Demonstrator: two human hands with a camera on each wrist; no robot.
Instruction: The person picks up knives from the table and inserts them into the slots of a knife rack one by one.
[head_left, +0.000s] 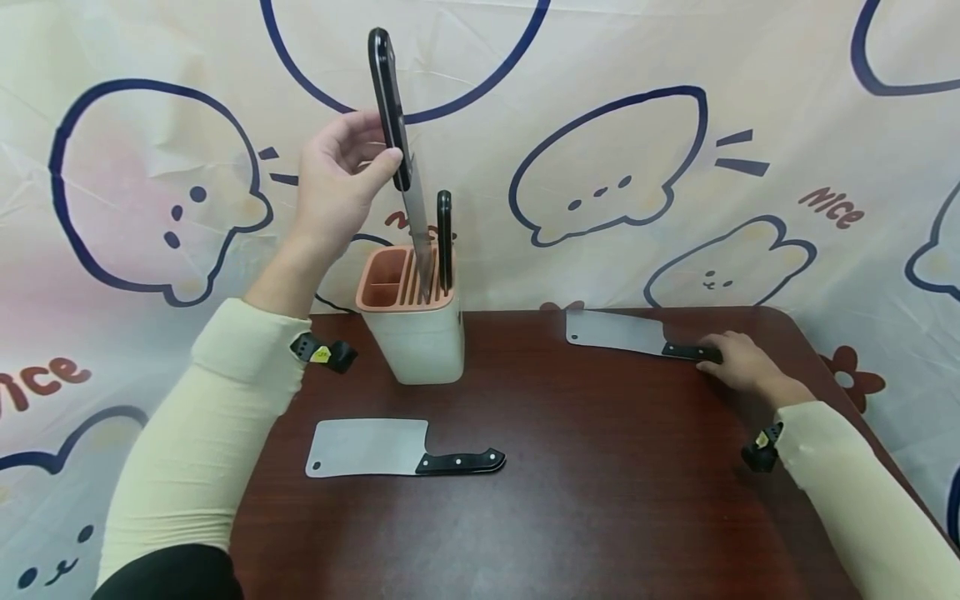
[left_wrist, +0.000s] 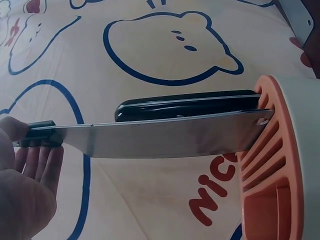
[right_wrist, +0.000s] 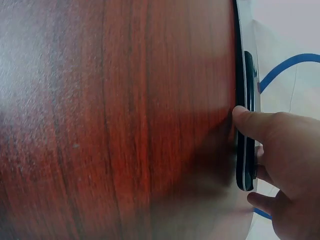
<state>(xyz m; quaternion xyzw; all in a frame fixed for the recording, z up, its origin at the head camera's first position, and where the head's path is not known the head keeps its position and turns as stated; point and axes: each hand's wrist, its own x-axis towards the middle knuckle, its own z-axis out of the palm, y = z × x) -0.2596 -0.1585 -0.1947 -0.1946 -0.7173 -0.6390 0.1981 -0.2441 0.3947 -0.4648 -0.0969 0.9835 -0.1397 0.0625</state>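
My left hand pinches the black handle of a cleaver between thumb and fingers, high over the white knife block. The blade points down, its holed end at a slot in the block's orange top. Beside it, a second knife stands in the block with only its black handle showing. At the back right of the table, my right hand grips the handle end of another cleaver, thumb on the near side. That blade points left, along the table's back edge.
In front of the block, one more cleaver lies flat on the brown wooden table, its handle to the right. A cloth with cartoon drawings hangs right behind the table. Square compartments take up the left of the block's top.
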